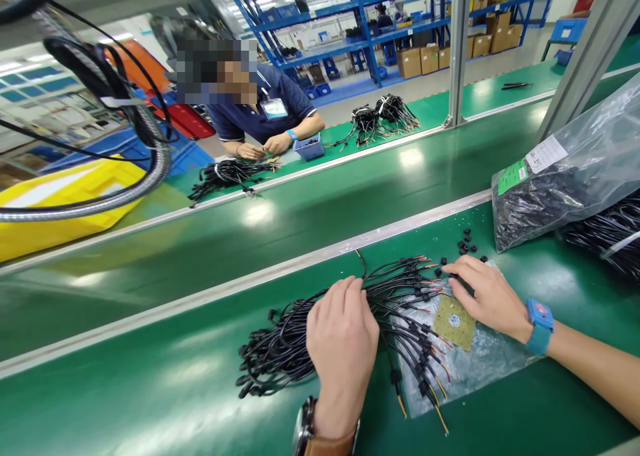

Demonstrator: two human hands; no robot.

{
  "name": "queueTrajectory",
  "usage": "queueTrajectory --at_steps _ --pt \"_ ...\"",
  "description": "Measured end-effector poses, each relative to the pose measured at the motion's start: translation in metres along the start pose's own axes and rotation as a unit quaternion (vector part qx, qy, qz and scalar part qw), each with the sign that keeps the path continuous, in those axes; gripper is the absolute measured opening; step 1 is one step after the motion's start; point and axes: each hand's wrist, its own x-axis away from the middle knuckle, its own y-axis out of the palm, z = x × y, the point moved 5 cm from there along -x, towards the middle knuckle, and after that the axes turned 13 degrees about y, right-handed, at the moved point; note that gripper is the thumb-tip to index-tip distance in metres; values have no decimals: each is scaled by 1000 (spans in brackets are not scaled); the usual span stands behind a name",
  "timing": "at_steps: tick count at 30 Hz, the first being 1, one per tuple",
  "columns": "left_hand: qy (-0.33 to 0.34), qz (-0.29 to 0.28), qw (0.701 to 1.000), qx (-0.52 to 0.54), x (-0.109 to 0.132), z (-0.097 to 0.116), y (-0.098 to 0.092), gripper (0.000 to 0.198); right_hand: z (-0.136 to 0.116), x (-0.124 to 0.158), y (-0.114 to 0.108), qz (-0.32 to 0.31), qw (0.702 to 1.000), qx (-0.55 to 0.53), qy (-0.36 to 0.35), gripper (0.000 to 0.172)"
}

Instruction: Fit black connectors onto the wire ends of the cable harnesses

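My left hand is closed over a bundle of black cables, its fingers curled around some of them; the exact grip is hidden under the palm. Bare coloured wire ends and small black fittings fan out to the right of it, partly over a clear plastic bag. My right hand reaches in above that bag, thumb and index finger closed about a small black part. More loose black parts lie just beyond its fingertips. Beneath the right hand, a yellowish square piece rests on the bag.
A large clear bag of black parts stands at the right beside coiled black cables. Metal rails edge the green conveyor. Across it, a person works near cable bundles and a blue bin. A thick hose hangs upper left.
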Motion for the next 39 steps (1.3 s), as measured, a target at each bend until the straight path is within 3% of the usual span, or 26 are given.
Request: queueTrajectory --at_steps 5,15,20,23,29,34,36,39 --pt "-46 -59 997 -2 0 -10 6 25 0 2 4 -16 1000 6 -5 24" --pt "-64 -45 996 45 0 -11 6 24 0 1 4 -17 1000 19 -6 19" --pt "-189 -36 966 171 5 -27 6 29 -1 1 1 -10 1000 25 12 16" --pt "-215 -34 954 206 6 -30 6 32 0 1 1 -13 999 36 23 16" --pt "-208 -30 959 188 6 -28 6 28 2 2 6 -29 998 47 22 13" --pt "-166 7 968 185 4 -29 6 16 2 3 7 -32 998 41 26 12" --pt "-125 34 974 188 2 -26 2 13 2 3 7 -30 998 38 31 12" --pt "-4 62 975 212 -3 -11 -7 8 2 2 7 -29 999 29 36 12"
